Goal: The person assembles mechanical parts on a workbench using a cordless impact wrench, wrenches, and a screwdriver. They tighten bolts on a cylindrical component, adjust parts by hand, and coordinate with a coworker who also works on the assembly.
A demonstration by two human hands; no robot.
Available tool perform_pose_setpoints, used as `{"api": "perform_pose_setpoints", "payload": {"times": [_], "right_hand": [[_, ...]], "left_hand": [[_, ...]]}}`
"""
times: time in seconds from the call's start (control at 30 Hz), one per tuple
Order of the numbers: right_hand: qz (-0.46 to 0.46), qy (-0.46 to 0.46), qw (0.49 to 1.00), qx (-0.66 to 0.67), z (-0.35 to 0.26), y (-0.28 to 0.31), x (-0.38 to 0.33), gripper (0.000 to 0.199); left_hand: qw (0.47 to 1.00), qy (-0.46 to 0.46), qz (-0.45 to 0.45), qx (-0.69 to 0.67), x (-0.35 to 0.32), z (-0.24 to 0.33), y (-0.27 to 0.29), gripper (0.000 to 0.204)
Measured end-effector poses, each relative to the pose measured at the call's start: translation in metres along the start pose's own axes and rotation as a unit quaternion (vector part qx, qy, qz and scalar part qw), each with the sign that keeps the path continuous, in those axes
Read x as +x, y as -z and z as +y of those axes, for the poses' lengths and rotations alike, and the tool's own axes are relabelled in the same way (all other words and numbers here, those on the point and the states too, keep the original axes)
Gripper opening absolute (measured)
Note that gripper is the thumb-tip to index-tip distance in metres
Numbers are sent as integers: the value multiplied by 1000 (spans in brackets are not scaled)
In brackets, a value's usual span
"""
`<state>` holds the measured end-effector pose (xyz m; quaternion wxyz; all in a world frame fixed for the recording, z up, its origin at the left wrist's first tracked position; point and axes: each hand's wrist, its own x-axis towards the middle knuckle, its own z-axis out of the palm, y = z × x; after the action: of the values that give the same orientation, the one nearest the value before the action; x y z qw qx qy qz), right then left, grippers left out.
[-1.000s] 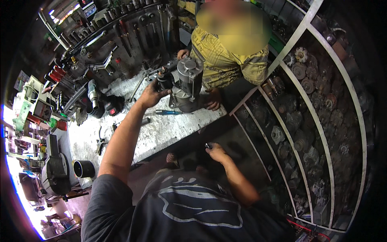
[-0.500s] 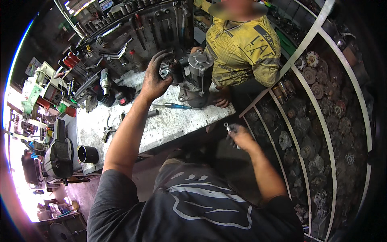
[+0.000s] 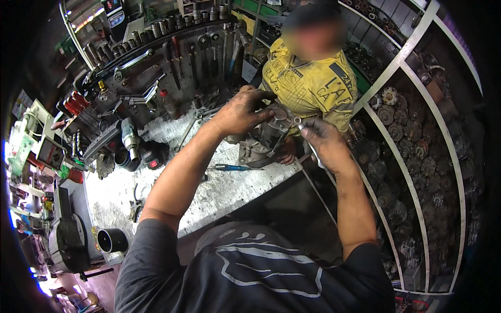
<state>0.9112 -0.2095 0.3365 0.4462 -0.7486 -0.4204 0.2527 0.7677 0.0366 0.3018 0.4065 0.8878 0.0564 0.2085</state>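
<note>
A grimy starter motor (image 3: 271, 137) stands upright, leaning slightly, at the bench's far right end. My left hand (image 3: 243, 110) reaches over it, thumb and fingers curved at the rim of its round top. My right hand (image 3: 327, 145) is closed around a ring wrench (image 3: 316, 156). The wrench's ring end pokes up past my fingers, close to the motor's top; whether it touches is unclear. A co-worker's hand (image 3: 286, 154) rests by the motor's base. In front of the motor lies a blue-handled screwdriver (image 3: 229, 167).
Across the worn workbench (image 3: 209, 203) lie a cordless impact wrench (image 3: 130, 139), pliers (image 3: 134, 209) and a black cylinder (image 3: 111, 240). Sockets and hand tools line the back panel. The co-worker in a yellow shirt (image 3: 308, 86) stands behind the motor. Metal shelving (image 3: 417, 208) full of parts rises at right.
My right hand has risen from below the bench edge to the motor's top, bringing the wrench. My left hand has shifted right, onto the motor's top. The motor leans more now.
</note>
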Motion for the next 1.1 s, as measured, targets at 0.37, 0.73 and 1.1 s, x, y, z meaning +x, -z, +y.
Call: {"api": "perform_pose_setpoints", "payload": {"times": [0.37, 0.73, 1.1], "right_hand": [[-166, -226, 919, 277, -12, -17, 4, 34], [-320, -25, 864, -389, -39, 48, 76, 41], [-276, -297, 856, 321, -10, 3, 12, 31]], "left_hand": [[988, -120, -93, -3, 19, 9, -18, 31], [991, -87, -76, -68, 23, -3, -31, 31], [989, -30, -73, -126, 21, -11, -41, 38]]}}
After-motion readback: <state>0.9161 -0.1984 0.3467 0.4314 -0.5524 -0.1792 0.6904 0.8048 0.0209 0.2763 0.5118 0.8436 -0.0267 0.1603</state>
